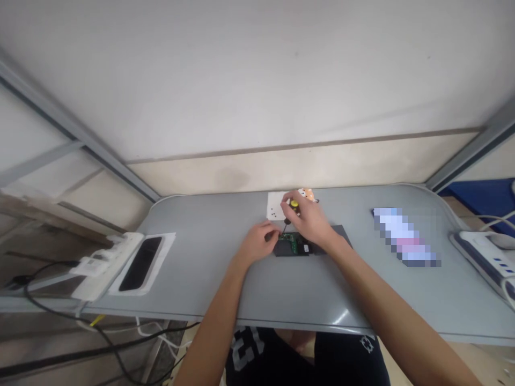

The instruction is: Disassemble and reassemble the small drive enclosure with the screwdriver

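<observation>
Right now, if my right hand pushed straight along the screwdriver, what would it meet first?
Your screwdriver would likely meet the green circuit board first, near its left end; whether they touch is unclear.

Phone point(140, 264) on paper point(164, 252), left of circuit board point(294, 244)

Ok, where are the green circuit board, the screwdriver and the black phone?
Green circuit board point(294, 247): head view, its lower part.
Screwdriver point(295, 203): head view, yellow handle end.
Black phone point(140, 264): head view, middle of the screen.
</observation>
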Motion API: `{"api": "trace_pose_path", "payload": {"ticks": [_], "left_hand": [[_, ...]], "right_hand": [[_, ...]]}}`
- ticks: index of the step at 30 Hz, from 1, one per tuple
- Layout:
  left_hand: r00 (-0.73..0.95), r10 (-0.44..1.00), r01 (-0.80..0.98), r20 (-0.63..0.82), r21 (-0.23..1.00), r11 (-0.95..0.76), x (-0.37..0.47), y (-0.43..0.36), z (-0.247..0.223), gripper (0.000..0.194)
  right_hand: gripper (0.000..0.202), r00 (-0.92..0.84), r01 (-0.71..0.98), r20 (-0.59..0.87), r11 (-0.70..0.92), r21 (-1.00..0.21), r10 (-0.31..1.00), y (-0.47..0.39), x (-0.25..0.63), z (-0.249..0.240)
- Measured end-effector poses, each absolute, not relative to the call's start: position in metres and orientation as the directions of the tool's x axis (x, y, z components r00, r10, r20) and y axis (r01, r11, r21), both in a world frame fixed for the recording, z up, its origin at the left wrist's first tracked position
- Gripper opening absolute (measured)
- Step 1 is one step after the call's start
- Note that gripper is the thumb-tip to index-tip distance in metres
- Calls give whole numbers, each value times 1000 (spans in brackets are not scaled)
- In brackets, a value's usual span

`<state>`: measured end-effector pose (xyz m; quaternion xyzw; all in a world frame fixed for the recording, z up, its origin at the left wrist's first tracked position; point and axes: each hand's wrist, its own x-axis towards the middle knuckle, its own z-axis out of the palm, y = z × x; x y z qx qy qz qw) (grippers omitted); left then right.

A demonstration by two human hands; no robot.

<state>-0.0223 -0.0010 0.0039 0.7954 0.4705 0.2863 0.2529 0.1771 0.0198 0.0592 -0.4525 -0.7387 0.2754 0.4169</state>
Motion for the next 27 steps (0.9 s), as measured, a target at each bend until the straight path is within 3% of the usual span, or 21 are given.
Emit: {"api": "trace_pose_path", "payload": {"ticks": [6, 10, 14, 23, 27], "left_hand": [[408, 894, 641, 183, 640, -424, -21, -1, 4, 22], [408, 903, 695, 133, 596, -402, -19, 0, 2, 20], [403, 907, 694, 121, 606, -389, -18, 2, -1, 19], [398, 908, 677, 128, 627, -385, -18, 4, -4, 19], [396, 909, 680, 132, 623, -387, -18, 3, -4, 20]], "right_hand": [[25, -165, 9, 450, 458, -889, 878, 22, 173, 38], [21, -200, -351, 364, 281, -893, 909, 25, 175, 35], [16, -179, -621, 248, 87, -779, 952, 25, 168, 39], [24, -116, -631, 247, 121, -766, 962, 25, 163, 40], [24, -170, -617, 256, 100, -780, 952, 32, 170, 38]]}}
